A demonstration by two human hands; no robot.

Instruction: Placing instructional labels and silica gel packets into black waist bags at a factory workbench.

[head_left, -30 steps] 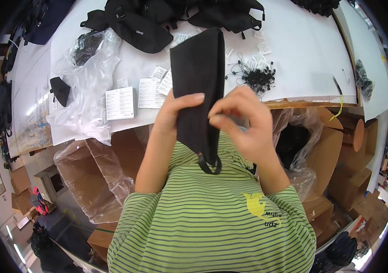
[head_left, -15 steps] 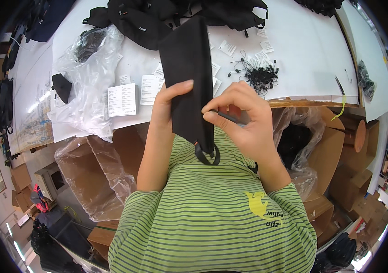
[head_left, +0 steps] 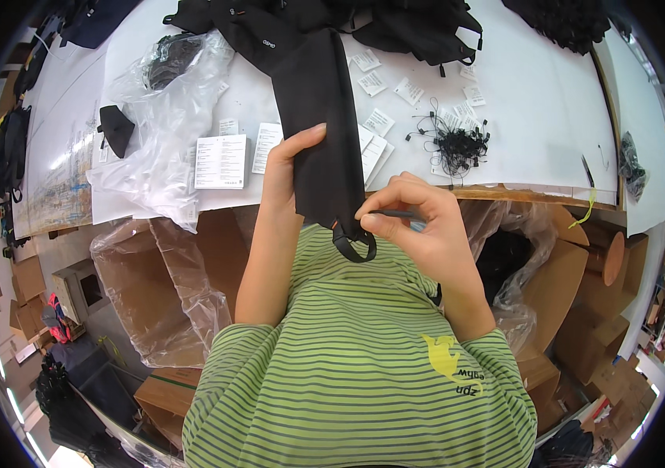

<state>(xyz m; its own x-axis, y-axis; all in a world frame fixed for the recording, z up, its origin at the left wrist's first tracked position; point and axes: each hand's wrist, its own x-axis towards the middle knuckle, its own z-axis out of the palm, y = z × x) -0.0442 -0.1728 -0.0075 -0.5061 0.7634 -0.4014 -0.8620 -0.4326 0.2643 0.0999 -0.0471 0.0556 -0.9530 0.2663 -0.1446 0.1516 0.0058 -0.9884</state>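
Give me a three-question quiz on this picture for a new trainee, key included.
1. Multiple choice: what does the left hand hold?
A) a roll of tape
B) a black fabric item
C) a wooden ruler
2. True or false: on the white tabletop, the tangle of black cords lies right of the crumpled clear plastic.
3. Fill in: the right hand pinches a thin, ____-coloured piece.

Key: 1. B; 2. true; 3. dark.

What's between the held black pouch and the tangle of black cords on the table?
In the head view: white paper cards and a loose white tag near the black pouch, then white tabletop up to the black cords.
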